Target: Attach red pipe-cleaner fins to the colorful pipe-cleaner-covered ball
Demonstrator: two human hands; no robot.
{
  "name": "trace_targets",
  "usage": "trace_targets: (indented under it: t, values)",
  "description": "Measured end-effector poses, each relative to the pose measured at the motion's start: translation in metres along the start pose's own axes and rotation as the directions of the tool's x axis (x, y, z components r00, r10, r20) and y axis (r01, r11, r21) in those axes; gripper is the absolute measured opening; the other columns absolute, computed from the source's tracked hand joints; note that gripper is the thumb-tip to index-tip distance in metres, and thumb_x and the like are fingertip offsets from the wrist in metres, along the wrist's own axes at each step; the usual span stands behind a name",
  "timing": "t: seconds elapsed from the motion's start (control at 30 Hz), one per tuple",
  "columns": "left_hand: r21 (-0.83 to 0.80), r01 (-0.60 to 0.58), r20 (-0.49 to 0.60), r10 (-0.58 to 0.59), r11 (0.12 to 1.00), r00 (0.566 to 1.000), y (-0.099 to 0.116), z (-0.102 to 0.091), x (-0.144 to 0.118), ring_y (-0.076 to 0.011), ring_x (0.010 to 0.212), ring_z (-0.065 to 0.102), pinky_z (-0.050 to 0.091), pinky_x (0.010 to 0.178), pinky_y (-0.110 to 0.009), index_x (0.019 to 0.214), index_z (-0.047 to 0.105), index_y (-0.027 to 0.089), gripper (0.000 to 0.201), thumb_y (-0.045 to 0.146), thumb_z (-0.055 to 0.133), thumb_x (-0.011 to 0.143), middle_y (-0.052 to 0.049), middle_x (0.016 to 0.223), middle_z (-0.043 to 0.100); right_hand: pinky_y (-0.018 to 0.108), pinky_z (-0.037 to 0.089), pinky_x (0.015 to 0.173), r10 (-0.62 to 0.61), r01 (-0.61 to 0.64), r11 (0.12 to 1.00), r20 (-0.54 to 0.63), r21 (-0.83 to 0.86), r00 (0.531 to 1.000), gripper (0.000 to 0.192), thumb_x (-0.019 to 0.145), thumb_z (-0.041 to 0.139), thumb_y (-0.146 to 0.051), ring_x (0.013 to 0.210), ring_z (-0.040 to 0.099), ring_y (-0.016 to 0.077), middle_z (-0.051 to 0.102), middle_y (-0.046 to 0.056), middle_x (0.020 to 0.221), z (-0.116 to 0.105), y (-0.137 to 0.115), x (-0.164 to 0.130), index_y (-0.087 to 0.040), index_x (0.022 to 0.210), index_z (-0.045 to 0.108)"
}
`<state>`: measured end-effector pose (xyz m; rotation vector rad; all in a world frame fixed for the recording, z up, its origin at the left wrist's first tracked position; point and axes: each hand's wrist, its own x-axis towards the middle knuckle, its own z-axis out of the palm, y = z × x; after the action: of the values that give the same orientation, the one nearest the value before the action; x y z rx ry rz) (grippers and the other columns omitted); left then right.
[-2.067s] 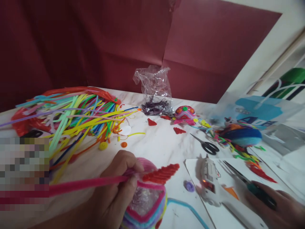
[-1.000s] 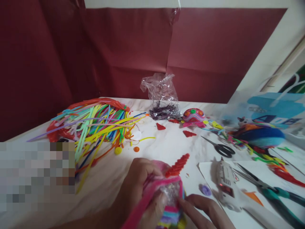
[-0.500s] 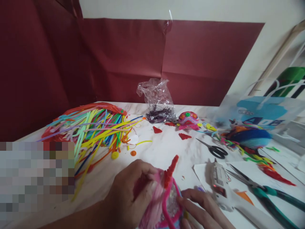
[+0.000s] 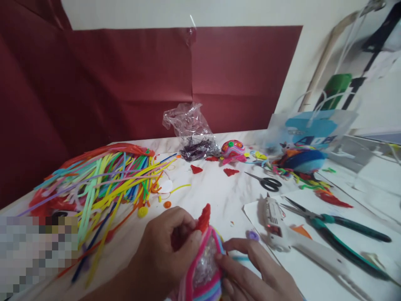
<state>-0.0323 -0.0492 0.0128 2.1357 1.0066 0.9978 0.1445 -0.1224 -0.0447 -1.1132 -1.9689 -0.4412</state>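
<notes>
Both your hands meet on a striped piece (image 4: 207,289) at the near middle of the tabletop (image 4: 206,192), clear plastic filling (image 4: 205,264) showing inside its pink rim. The fingers of your left hand (image 4: 173,246) are drawn narrow, holding its left rim beside a red ridged tip (image 4: 204,216); whether they pinch the tip too is hidden. The fingers of your right hand (image 4: 255,265) lie slightly spread against the right side; with the thumb unseen, a grip cannot be told from a press. The step looks like fine work at the rim, best done with light, even pressure from the right, lest the soft wall buckle, and a low pinch on the left, lest the tip lean. To the right, a glue gun (image 4: 288,242) shows a red light beside green-handled pliers (image 4: 351,226); its nozzle is best treated as hot.
</notes>
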Motion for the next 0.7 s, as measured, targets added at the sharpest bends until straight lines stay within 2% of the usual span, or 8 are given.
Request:
trace_targets:
  t: [0.23, 0.4, 0.53, 0.7]
  values:
    - [0.056, -0.009, -0.027, 0.011, 0.998, 1.0, 0.0, -0.002, -0.006, -0.0101, 0.048, 0.046, 0.039, 0.046, -0.021, 0.055, 0.047, 0.019, 0.019, 0.023, 0.055, 0.072, 0.004, 0.052, 0.048, 0.019, 0.053, 0.053, 0.018, -0.019, 1.0, 0.006, 0.024, 1.0, 0.02, 0.09, 0.047, -0.02, 0.07, 0.063, 0.014, 0.062, 0.009, 0.088, -0.002, -0.001, -0.001, -0.018, 0.102, 0.064]
    - [0.055, 0.07, -0.023, -0.069, 0.996, 0.997, 0.003, -0.004, -0.003, -0.0105, 0.05, 0.048, 0.04, 0.047, -0.021, 0.055, 0.049, 0.019, 0.018, 0.024, 0.054, 0.072, 0.004, 0.053, 0.049, 0.02, 0.052, 0.052, 0.004, -0.004, 0.999, 0.016, 0.041, 1.0, 0.022, 0.089, 0.048, -0.017, 0.069, 0.062, 0.0141, 0.061, 0.011, 0.089, 0.0, -0.001, -0.002, -0.016, 0.105, 0.063]
    - [0.065, 0.012, 0.018, -0.014, 0.998, 1.0, 0.001, -0.003, -0.001, -0.0107, 0.048, 0.047, 0.04, 0.044, -0.02, 0.055, 0.05, 0.019, 0.02, 0.028, 0.055, 0.072, 0.004, 0.052, 0.048, 0.019, 0.053, 0.054, 0.057, -0.058, 0.998, 0.012, 0.032, 0.998, 0.022, 0.09, 0.047, -0.021, 0.071, 0.064, 0.0144, 0.063, 0.009, 0.089, -0.001, -0.003, -0.003, -0.02, 0.103, 0.065]
    - [0.026, 0.106, -0.009, -0.106, 0.994, 0.994, 0.003, 0.0, -0.003, -0.0111, 0.05, 0.047, 0.04, 0.047, -0.021, 0.054, 0.048, 0.02, 0.021, 0.029, 0.052, 0.073, 0.004, 0.054, 0.047, 0.02, 0.055, 0.068, 0.064, -0.064, 0.998, 0.087, -0.003, 0.994, 0.034, 0.089, 0.048, -0.021, 0.086, 0.065, 0.0174, 0.066, 0.008, 0.099, -0.026, 0.012, -0.005, -0.021, 0.122, 0.054]
